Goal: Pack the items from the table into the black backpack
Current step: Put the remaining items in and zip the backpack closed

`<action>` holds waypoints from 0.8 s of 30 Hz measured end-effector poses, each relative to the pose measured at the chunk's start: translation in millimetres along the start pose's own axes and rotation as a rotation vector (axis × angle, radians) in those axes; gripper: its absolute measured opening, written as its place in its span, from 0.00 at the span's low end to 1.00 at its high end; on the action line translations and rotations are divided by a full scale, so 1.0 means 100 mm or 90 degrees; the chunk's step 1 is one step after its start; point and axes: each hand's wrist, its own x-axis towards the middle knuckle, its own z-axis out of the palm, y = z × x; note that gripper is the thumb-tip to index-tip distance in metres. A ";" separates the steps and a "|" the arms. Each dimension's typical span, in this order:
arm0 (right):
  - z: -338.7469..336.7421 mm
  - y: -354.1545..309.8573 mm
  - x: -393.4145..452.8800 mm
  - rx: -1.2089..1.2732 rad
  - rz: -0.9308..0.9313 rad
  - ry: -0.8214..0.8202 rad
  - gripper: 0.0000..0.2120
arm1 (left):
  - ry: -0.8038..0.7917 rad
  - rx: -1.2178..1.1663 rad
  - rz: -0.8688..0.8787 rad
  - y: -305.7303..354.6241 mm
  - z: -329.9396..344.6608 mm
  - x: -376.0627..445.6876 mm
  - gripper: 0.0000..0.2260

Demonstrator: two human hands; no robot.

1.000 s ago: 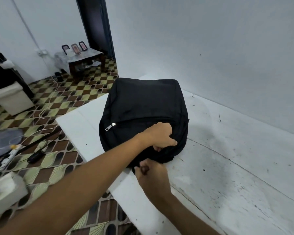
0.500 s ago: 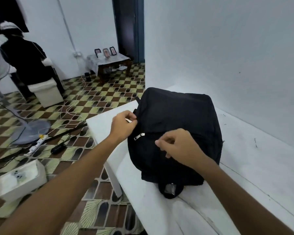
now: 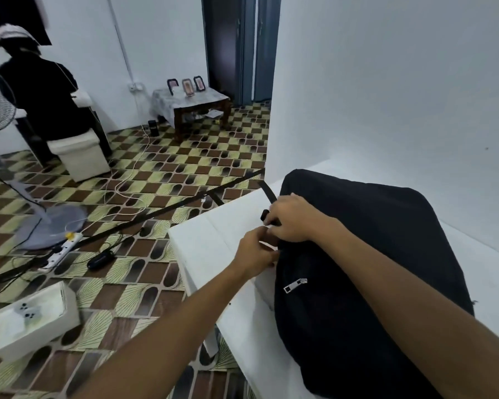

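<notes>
The black backpack (image 3: 372, 254) lies flat on the white table (image 3: 211, 240), near its left edge. A silver zipper pull (image 3: 295, 285) shows on its front panel. Both hands meet at the backpack's left side. My right hand (image 3: 293, 218) grips a black strap end there. My left hand (image 3: 257, 254) pinches the bag's edge just below it. What lies between the fingers is hidden. No loose items show on the table.
The table's left edge drops to a patterned floor with a white box (image 3: 29, 318), a power strip (image 3: 61, 250), cables and a fan base (image 3: 49, 226). A person in black (image 3: 38, 90) sits at the far left. A low table (image 3: 193, 105) stands by the door.
My right hand moved left from the backpack's front to its left side and took the strap. My left hand stayed at that edge. The view swung left and closer.
</notes>
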 end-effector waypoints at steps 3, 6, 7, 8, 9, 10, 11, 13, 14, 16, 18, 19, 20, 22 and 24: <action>0.00 0.12 0.00 -0.050 0.024 -0.059 0.12 | -0.028 -0.023 -0.008 -0.07 -0.03 0.06 0.14; -0.06 0.17 -0.02 0.024 0.044 -0.127 0.13 | -0.119 -0.042 -0.022 -0.08 -0.10 0.07 0.15; -0.08 0.17 -0.02 0.046 0.049 -0.148 0.14 | -0.142 -0.056 -0.026 -0.06 -0.12 0.07 0.16; -0.10 0.18 -0.01 0.064 0.055 -0.164 0.16 | -0.161 -0.076 -0.033 -0.05 -0.14 0.08 0.17; -0.12 0.18 0.00 0.077 0.061 -0.175 0.18 | -0.179 -0.094 -0.042 -0.04 -0.16 0.07 0.19; -0.14 0.18 0.00 0.086 0.065 -0.182 0.20 | -0.201 -0.108 -0.056 -0.04 -0.18 0.06 0.22; -0.16 0.19 0.00 0.094 0.067 -0.184 0.21 | -0.229 -0.124 -0.075 -0.05 -0.19 0.05 0.25; -0.18 0.21 -0.01 0.115 0.065 -0.170 0.21 | -0.298 -0.150 -0.110 -0.07 -0.21 -0.01 0.30; -0.18 0.22 -0.01 0.124 0.064 -0.161 0.20 | -0.328 -0.160 -0.120 -0.06 -0.21 -0.05 0.31; -0.16 0.24 -0.03 0.140 0.059 -0.139 0.18 | -0.376 -0.190 -0.134 -0.03 -0.20 -0.15 0.30; -0.14 0.24 -0.06 0.142 0.046 -0.113 0.15 | -0.413 -0.211 -0.123 0.02 -0.24 -0.24 0.26; -0.13 0.23 -0.08 0.118 0.032 -0.093 0.13 | -0.424 -0.218 -0.116 0.05 -0.27 -0.28 0.23; -0.12 0.21 -0.12 0.077 0.014 -0.065 0.10 | -0.425 -0.218 -0.110 0.07 -0.28 -0.31 0.22; -0.14 0.14 -0.20 0.006 -0.014 0.003 0.05 | -0.372 -0.190 -0.091 0.13 -0.23 -0.37 0.19; -0.22 0.07 -0.32 0.009 -0.020 0.015 0.05 | -0.249 -0.147 -0.060 0.19 -0.09 -0.43 0.18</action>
